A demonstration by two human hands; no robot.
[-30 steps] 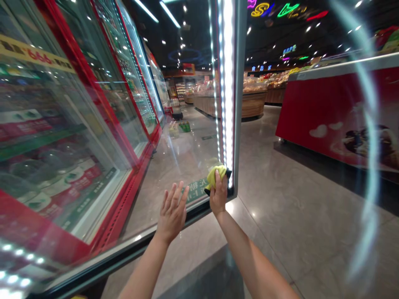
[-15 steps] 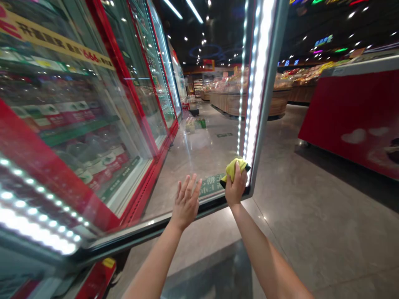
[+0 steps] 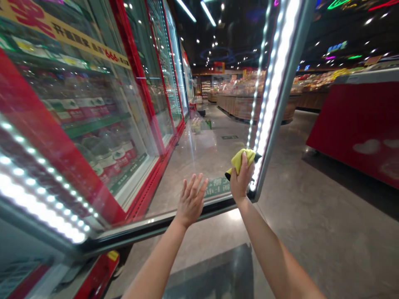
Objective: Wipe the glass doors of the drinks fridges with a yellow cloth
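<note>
Low on the glass door, near its right-hand edge: a yellow cloth, bunched up, with dark parts showing at two of its corners.
Right hand: its grip is closed around the yellow cloth, one finger laid along the front, the cloth held at the glass beside the light strip.
Left hand: its grip is wide and holds nothing, fingers spread and pointing up in front of the glass, the heel of the hand over the bottom rail; I cannot tell how firmly it touches.
Green label: on the lower part of the glass, between the two hands, its white characters reading backwards.
Door edge: a grey side frame leans outward toward the top, just right of the light strip.
Left side: a second row of lights slants down to the bottom rail's left end.
Red cooler frame: seen through the glass, with bottles on the shelves and a yellow banner above.
Beyond: shiny floor, a wood-sided display stand and, at right, a red counter.
</note>
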